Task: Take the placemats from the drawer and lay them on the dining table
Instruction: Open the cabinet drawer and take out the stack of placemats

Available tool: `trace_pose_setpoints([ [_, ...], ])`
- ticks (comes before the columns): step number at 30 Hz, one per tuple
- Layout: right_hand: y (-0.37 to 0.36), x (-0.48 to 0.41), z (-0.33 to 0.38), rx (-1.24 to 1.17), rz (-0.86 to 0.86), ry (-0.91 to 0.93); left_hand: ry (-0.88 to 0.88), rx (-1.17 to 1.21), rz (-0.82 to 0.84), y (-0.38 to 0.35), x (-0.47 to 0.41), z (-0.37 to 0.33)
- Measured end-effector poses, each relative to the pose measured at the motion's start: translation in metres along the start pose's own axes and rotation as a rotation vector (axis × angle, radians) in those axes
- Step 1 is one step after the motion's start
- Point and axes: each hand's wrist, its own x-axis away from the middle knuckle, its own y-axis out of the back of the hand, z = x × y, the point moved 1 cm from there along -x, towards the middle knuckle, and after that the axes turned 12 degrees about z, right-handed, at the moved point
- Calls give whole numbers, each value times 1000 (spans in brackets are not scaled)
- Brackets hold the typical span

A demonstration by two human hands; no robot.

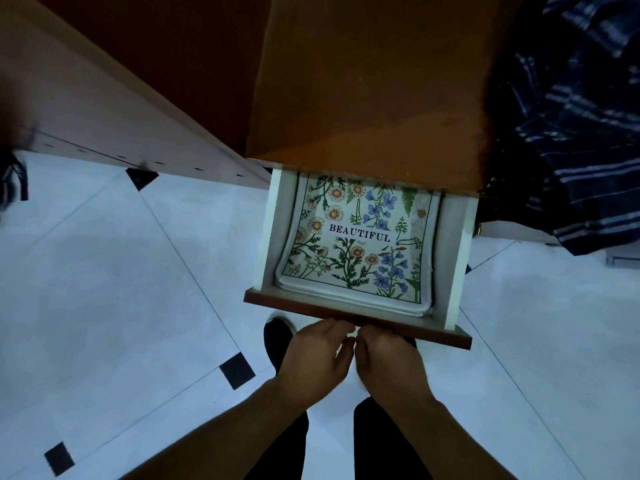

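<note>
Trouser legs point(381, 445): dark, seen at the bottom centre of the frame, under the two bare forearms.
Left hand point(313, 358): placed lower centre, just beside the right one; its grip is clamped on the lower edge of the drawer front point(433, 332), and the fingertips are hidden under it.
Right hand point(391, 362): set against the same edge, thumb side almost touching the left hand; its grip is likewise curled onto the drawer front, tips out of sight.
Shoe point(277, 341): dark, seen on the floor just left of the left hand.
Drawer front: a dark brown strip, tilted slightly down to the right across the centre.
Drawer point(268, 230): pulled out from under the counter, white walls shown on both sides.
Placemats point(360, 237): stacked flat inside the drawer at the centre of the frame; the top one is printed with daisies, blue flowers and the word BEAUTIFUL; the far end is covered by the counter.
Counter point(363, 81): orange-brown, filling the upper centre.
Striped cloth point(588, 133): dark blue with pale stripes, draped at the upper right.
Floor point(121, 271): pale tiles with small black diamond insets point(237, 370), spread across the left.
Pale panel point(104, 109): laid diagonally across the upper left.
</note>
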Motion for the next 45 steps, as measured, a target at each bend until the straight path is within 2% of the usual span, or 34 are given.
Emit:
trace_pose_setpoints([
  [3, 43, 2, -3, -243, -116, -34, 25, 108, -115, 40, -11, -8],
  [5, 60, -11, -13, -311, -189, -116, 196, 95, -68, 56, -33, 3],
  [6, 64, -21, -19, -316, -174, -199, 310, 71, -21, 59, -46, 11],
  [8, 63, -40, -30, -364, -43, -383, 542, 61, 89, 62, -70, 24],
  [10, 62, -57, -32, -461, 63, -494, 726, 141, 189, 59, -86, 29],
  [12, 60, -69, -32, -525, 102, -549, 838, 128, 286, 53, -96, 29],
  [15, 56, -87, -40, -589, 155, -668, 911, 78, 377, 49, -105, 26],
  [17, 52, -98, -47, -671, 169, -726, 933, 115, 379, 49, -107, 28],
  [23, 42, -113, -54, -840, 102, -778, 923, 271, 165, 55, -99, 39],
  [26, 40, -98, -48, -916, -71, -746, 897, 311, 73, 53, -98, 40],
  [31, 41, -81, -38, -903, -395, -739, 803, 380, -99, 51, -93, 46],
  [35, 55, -75, -24, -926, -518, -705, 678, 424, -199, 58, -86, 40],
  [37, 63, -67, -22, -963, -465, -737, 588, 433, -263, 64, -75, 32],
  [40, 81, -45, -34, -1107, -266, -706, 550, 520, -287, 84, -46, 12],
  [43, 99, -18, -46, -1282, -48, -731, 633, 627, -283, 113, -16, -5],
  [45, 109, 1, -44, -1303, 20, -741, 723, 658, -150, 130, -1, -10],
])
